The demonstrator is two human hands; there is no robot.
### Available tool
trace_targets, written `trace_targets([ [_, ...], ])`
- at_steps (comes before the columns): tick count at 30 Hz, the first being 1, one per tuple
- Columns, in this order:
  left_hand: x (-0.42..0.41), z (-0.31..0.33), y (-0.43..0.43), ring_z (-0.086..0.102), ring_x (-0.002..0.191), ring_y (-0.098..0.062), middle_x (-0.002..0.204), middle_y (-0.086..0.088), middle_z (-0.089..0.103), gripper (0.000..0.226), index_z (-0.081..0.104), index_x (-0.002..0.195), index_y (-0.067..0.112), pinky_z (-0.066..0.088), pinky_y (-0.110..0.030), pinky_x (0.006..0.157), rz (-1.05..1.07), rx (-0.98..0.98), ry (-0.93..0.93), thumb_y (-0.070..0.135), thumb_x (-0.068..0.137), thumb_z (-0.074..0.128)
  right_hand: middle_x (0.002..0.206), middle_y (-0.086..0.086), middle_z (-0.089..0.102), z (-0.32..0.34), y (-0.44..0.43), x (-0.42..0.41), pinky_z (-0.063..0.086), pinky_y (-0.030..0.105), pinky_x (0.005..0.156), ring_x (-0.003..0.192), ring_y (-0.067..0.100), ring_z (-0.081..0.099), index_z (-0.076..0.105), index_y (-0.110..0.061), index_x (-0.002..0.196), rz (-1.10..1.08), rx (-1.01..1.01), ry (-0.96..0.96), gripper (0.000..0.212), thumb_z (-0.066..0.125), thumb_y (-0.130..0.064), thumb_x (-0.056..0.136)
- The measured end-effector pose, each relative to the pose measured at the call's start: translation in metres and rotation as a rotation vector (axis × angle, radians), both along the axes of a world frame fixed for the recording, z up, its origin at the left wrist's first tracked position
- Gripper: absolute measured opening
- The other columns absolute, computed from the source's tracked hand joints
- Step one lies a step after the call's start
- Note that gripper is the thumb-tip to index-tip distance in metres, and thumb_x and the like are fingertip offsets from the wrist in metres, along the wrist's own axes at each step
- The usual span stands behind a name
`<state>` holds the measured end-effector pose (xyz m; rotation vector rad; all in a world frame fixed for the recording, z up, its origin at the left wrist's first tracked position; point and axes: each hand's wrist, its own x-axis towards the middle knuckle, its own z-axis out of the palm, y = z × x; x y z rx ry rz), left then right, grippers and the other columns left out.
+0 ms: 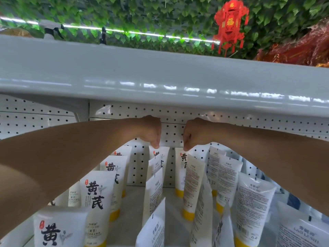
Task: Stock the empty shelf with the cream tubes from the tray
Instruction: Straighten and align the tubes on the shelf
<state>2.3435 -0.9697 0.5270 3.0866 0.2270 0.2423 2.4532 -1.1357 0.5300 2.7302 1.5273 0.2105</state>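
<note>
Both my arms reach deep into the white shelf (pixel 131 207). My left hand (pixel 151 133) pinches the top edge of a white cream tube (pixel 162 157) standing against the pegboard back. My right hand (pixel 193 134) pinches the top of a neighbouring tube (pixel 180 172) with a yellow cap at its base. Several more white tubes with yellow caps stand upright in rows on the shelf, some showing black characters (pixel 96 195), others their printed backs (pixel 249 211). The tray is not in view.
The shelf above (pixel 160 77) hangs low over my hands. A white pegboard (pixel 138 168) forms the back wall. Green leaves and a red lantern (pixel 229 24) hang beyond the top. A bare lane of shelf floor runs between the left and middle rows.
</note>
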Motion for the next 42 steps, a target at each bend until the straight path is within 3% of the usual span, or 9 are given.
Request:
trace_targets([
  [7,0.001,0.000,-0.001,0.063,0.103,-0.017,0.106,-0.003,0.071,0.021,0.074,0.099,0.008,0.050,-0.027,0.089,-0.015,0.026,0.000,0.018,0.081,0.076,0.091,0.007,0.075,0.000,0.003,-0.005,0.057,0.042,0.086,0.091,0.028,0.070,0.078,-0.012,0.091,-0.008,0.020,0.013,0.023,0.078,-0.032,0.079],
  [15,0.000,-0.001,-0.004,0.063,0.102,-0.017,0.107,-0.005,0.071,0.017,0.073,0.098,0.006,0.047,-0.022,0.084,-0.035,0.038,0.004,0.012,0.082,0.074,0.084,-0.010,0.069,-0.001,0.005,-0.006,0.056,0.031,0.085,0.092,0.017,0.067,0.071,-0.027,0.079,-0.023,0.048,0.042,0.012,0.081,-0.032,0.077],
  [22,-0.002,-0.001,-0.003,0.062,0.105,-0.017,0.109,-0.003,0.071,0.020,0.073,0.100,0.008,0.048,-0.025,0.092,-0.033,0.051,0.008,0.016,0.081,0.075,0.097,-0.001,0.073,0.000,0.002,-0.013,0.056,0.035,0.087,0.094,0.018,0.067,0.077,-0.015,0.097,-0.021,0.024,0.043,0.022,0.077,-0.030,0.081],
  [24,-0.002,0.000,-0.005,0.062,0.106,-0.017,0.111,-0.003,0.070,0.023,0.073,0.103,0.008,0.049,-0.025,0.089,-0.020,0.061,0.020,0.018,0.082,0.075,0.093,-0.005,0.072,0.001,0.000,-0.013,0.055,0.030,0.082,0.091,0.017,0.066,0.076,-0.018,0.095,-0.020,0.028,0.038,0.020,0.076,-0.033,0.082],
  [27,-0.007,0.006,-0.010,0.062,0.105,-0.023,0.114,-0.008,0.067,0.037,0.069,0.109,0.005,0.048,-0.023,0.074,0.021,0.122,0.064,0.034,0.087,0.068,0.091,-0.009,0.070,0.007,-0.006,-0.017,0.054,0.027,0.075,0.088,0.017,0.066,0.075,-0.023,0.094,-0.010,0.043,0.020,0.020,0.074,-0.040,0.082],
  [29,-0.015,0.012,-0.012,0.064,0.091,-0.020,0.104,-0.006,0.068,0.041,0.067,0.099,0.007,0.051,-0.026,0.073,0.040,0.136,0.075,0.046,0.087,0.063,0.093,-0.007,0.071,0.013,-0.013,-0.026,0.056,0.030,0.076,0.087,0.016,0.067,0.075,-0.025,0.098,0.004,0.035,0.046,0.023,0.071,-0.043,0.084],
  [31,-0.029,0.019,-0.012,0.061,0.077,-0.013,0.091,-0.002,0.069,0.038,0.065,0.092,0.014,0.051,-0.025,0.066,0.040,0.054,0.104,0.051,0.086,0.062,0.092,-0.008,0.071,0.019,-0.025,-0.038,0.056,0.028,0.071,0.086,0.010,0.066,0.073,-0.028,0.102,0.021,0.002,0.132,0.024,0.067,-0.046,0.086],
  [35,-0.055,0.025,-0.007,0.064,0.075,-0.004,0.084,0.008,0.072,0.023,0.067,0.100,0.037,0.049,-0.021,0.060,-0.085,-0.124,0.208,0.052,0.083,0.065,0.094,-0.014,0.073,0.024,-0.047,-0.055,0.052,0.021,0.069,0.090,0.003,0.067,0.069,-0.035,0.113,0.045,-0.139,0.267,0.028,0.057,-0.050,0.092],
  [42,-0.073,0.015,-0.017,0.059,0.080,-0.006,0.081,0.009,0.063,0.025,0.071,0.107,0.036,0.047,-0.022,0.065,-0.169,-0.283,0.327,0.048,0.087,0.061,0.087,-0.010,0.069,0.019,-0.058,-0.062,0.050,0.025,0.073,0.086,0.005,0.064,0.075,-0.033,0.103,0.047,-0.115,0.394,0.019,0.058,-0.030,0.095],
])
